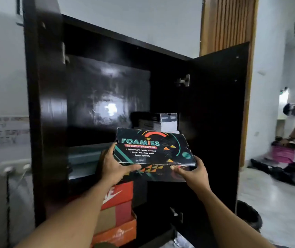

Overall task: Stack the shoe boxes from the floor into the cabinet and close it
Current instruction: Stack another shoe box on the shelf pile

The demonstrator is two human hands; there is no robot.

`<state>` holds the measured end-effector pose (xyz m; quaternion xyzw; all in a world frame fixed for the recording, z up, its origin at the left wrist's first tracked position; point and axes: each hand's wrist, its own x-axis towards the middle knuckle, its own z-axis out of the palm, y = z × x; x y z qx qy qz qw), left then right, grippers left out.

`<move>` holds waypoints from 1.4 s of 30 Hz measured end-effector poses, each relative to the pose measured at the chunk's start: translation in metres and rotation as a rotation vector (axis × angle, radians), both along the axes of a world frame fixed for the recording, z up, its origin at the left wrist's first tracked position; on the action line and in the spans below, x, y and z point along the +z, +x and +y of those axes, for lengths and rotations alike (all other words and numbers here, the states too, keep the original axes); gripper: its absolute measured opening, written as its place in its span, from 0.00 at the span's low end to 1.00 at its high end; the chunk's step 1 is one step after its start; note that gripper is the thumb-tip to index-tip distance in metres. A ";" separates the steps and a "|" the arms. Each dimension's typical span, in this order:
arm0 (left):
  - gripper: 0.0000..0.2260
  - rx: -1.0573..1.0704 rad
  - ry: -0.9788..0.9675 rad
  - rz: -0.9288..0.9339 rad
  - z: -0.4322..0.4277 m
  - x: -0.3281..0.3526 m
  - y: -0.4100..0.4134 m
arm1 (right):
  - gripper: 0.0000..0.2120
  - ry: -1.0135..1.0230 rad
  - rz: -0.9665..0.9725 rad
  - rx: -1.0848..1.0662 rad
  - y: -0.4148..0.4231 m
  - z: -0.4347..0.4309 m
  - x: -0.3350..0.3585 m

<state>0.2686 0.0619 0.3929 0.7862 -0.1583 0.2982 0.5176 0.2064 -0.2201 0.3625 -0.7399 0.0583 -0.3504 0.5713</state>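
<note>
- A black Foamies box (pixel 153 149) is being held up in front of the open dark cabinet (pixel 107 86), at the height of its middle shelf.
- Its left end is being gripped by the left hand (pixel 114 165), thumb along the front edge.
- Its lower right corner is being pinched by the right hand (pixel 191 173), fingers curled beneath.
- A grey-and-white box (pixel 168 121) is being seen on the shelf just behind, and red and orange boxes (pixel 119 196) stacked below.

Foamies box (pixel 153 149), black, tilted at open dark cabinet (pixel 107 86) mid-shelf; grey box (pixel 168 120) behind, red-orange stack (pixel 119 212) below left.
</note>
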 end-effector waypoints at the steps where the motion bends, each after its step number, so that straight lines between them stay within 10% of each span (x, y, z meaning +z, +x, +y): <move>1: 0.41 0.045 -0.009 -0.012 0.005 0.009 0.003 | 0.45 -0.006 -0.039 -0.001 0.011 0.010 0.012; 9: 0.55 0.338 -0.068 0.038 0.049 0.019 0.047 | 0.44 0.039 -0.101 0.129 0.113 0.060 0.042; 13: 0.50 0.471 -0.109 -0.036 0.061 0.021 0.070 | 0.25 0.015 -0.154 0.235 0.154 0.084 0.046; 19: 0.51 0.580 -0.197 -0.066 0.063 0.024 0.106 | 0.45 0.042 -0.121 0.265 0.217 0.113 0.030; 26: 0.40 0.666 -0.198 -0.180 0.071 0.006 0.140 | 0.27 0.056 -0.129 0.238 0.257 0.139 0.025; 33: 0.24 0.747 0.085 -0.329 0.077 -0.031 0.167 | 0.29 -0.001 -0.161 0.190 0.283 0.151 0.030; 42: 0.34 0.789 0.343 -0.084 0.076 -0.043 0.186 | 0.29 -0.227 -0.124 0.273 0.298 0.161 0.026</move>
